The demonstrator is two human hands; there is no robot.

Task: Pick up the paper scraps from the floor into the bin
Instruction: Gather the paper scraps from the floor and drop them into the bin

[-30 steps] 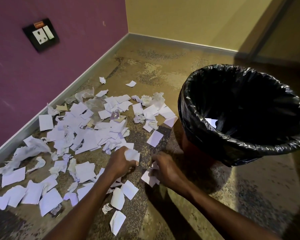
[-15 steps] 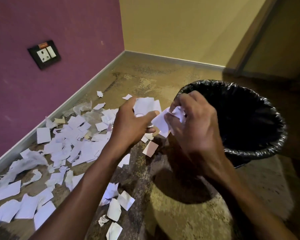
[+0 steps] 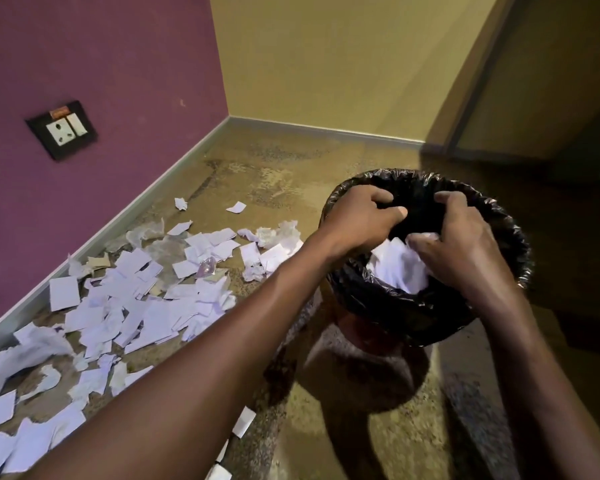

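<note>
Many white paper scraps (image 3: 142,306) litter the floor along the purple wall on the left. The bin (image 3: 388,306), lined with a black bag, stands to their right. Both my hands are over its mouth. My left hand (image 3: 357,220) hovers above the near-left rim with loosely curled fingers and nothing in it. My right hand (image 3: 465,251) is spread, thumb raised, fingertips touching the top of a white paper bunch (image 3: 399,271) that sits inside the bin's opening. I see no grip on that bunch.
A purple wall with a socket plate (image 3: 63,129) runs along the left, a yellow wall (image 3: 326,64) across the back. A dark door frame (image 3: 471,81) stands at the right. Bare speckled floor (image 3: 378,438) lies in front of the bin.
Both hands rose from the floor with gathered scraps, moved right over the bin, and opened; the scraps now lie in the bin's mouth.
</note>
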